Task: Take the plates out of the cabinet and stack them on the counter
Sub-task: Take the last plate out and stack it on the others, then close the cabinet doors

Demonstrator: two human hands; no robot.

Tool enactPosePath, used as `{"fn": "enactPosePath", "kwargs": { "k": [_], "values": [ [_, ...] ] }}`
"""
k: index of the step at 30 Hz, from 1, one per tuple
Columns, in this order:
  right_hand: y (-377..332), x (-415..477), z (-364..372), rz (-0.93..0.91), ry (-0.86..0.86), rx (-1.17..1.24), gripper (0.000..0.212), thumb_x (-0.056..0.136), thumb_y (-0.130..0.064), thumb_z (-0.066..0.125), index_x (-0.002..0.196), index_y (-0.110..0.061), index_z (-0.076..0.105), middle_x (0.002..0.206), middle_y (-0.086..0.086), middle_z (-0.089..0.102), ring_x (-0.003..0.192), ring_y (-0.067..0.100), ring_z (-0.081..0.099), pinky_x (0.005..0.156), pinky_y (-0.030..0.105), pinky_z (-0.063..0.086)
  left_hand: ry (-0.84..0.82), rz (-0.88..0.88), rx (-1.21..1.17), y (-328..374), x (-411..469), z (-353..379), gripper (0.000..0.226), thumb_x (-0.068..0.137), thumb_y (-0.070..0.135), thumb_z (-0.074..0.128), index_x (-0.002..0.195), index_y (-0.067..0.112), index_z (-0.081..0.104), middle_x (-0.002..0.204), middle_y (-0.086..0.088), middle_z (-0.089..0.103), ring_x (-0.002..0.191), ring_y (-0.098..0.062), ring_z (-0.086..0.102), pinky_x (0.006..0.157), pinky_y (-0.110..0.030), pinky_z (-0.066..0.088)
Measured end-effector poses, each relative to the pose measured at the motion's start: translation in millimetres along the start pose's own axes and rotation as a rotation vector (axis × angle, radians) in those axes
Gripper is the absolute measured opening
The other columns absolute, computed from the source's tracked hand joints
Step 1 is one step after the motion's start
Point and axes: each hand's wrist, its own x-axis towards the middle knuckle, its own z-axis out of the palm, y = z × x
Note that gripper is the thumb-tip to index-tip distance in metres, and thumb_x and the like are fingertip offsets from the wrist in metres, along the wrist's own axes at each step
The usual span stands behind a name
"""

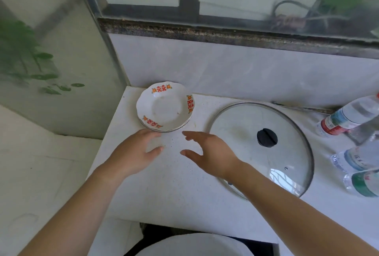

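Place: I read this as a home kitchen.
Surface: a white speckled counter (174, 186) runs under a stone window sill (205, 31).
Cookware: I see a glass pot lid (235, 124) lying flat near stacked plates (165, 110).
Supplies: plastic water bottles (346, 116) crowd the counter's right end.

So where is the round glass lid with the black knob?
On the right of the head view, the lid lies flat on the white counter, between the stacked plates and plastic bottles.

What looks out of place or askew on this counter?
The plate stack looks even. The water bottles at the right edge lie on their sides, not upright. The glass lid lies flat on the counter, without a pot.
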Motion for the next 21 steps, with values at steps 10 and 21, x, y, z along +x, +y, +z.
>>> {"fn": "enactPosePath", "kwargs": {
  "k": [10, 21],
  "values": [
    [-39.0, -26.1, 13.4, -0.122, -0.104, 0.165, 0.048, 0.087, -0.050, 0.055, 0.131, -0.032, 0.049, 0.122, -0.014, 0.060, 0.109, 0.004, 0.055, 0.088, 0.016, 0.040, 0.186, -0.190, -0.106, 8.5, -104.1, -3.8, 0.043, 0.090, 0.041, 0.051, 0.132, 0.031, 0.047, 0.139, 0.016, 0.045, 0.123, -0.002, 0.044, 0.090, -0.018, 0.035],
    [-122.0, -13.5, 46.7, -0.271, -0.209, 0.157, 0.044, 0.085, -0.051, 0.055, 0.126, -0.034, 0.052, 0.115, -0.019, 0.061, 0.096, -0.003, 0.053, 0.073, 0.001, 0.032, 0.439, -0.410, -0.275, -35.8, -188.6, -15.3, 0.037, 0.089, 0.042, 0.053, 0.126, 0.036, 0.050, 0.128, 0.020, 0.049, 0.108, 0.004, 0.044, 0.071, -0.010, 0.035]
  ]
}}
